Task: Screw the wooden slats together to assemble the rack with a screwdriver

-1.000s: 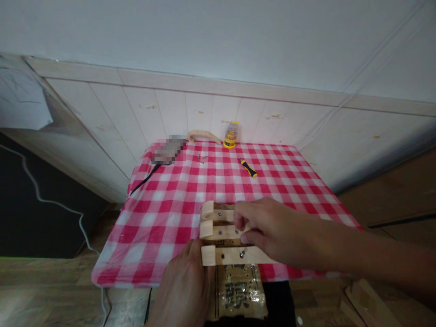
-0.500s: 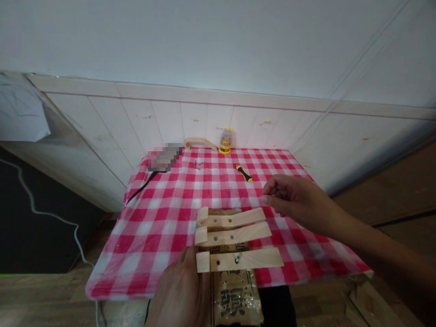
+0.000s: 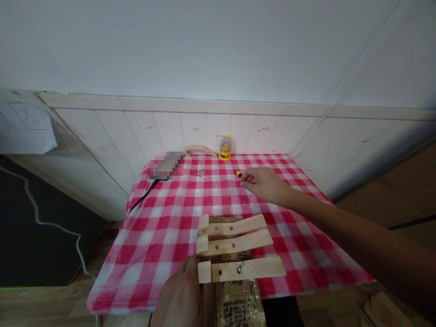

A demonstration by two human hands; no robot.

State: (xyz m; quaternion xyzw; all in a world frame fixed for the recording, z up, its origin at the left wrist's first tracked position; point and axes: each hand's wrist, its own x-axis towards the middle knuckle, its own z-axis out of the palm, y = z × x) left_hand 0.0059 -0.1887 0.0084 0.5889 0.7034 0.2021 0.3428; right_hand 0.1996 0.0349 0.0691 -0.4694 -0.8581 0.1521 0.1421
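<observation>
My right hand (image 3: 262, 184) is closed around the handle of a yellow and black screwdriver (image 3: 239, 174), whose metal tip points away to the left. My left hand (image 3: 182, 293) grips the left edge of a printed brown board (image 3: 235, 299) at the table's near side, its fingers partly hidden. Across the board lie a far wooden hook (image 3: 241, 225), a middle wooden hook (image 3: 245, 244) and a near wooden hook (image 3: 255, 269). Screw heads show in the two farther hooks. In the near one, a screw (image 3: 239, 269) stands in the right hole, and the left hole looks dark.
A checked cloth covers the table (image 3: 136, 254). Small screws (image 3: 198, 172) lie near the back. Against the wall stand a clear, yellow-lidded container (image 3: 225, 148) and another curved wooden piece (image 3: 200, 149). A blurred flat object (image 3: 166, 165) with a black strap lies at back left.
My right hand has moved forward and left from above the table onto the screwdriver. My left hand stays on the board. The view has tilted slightly upward.
</observation>
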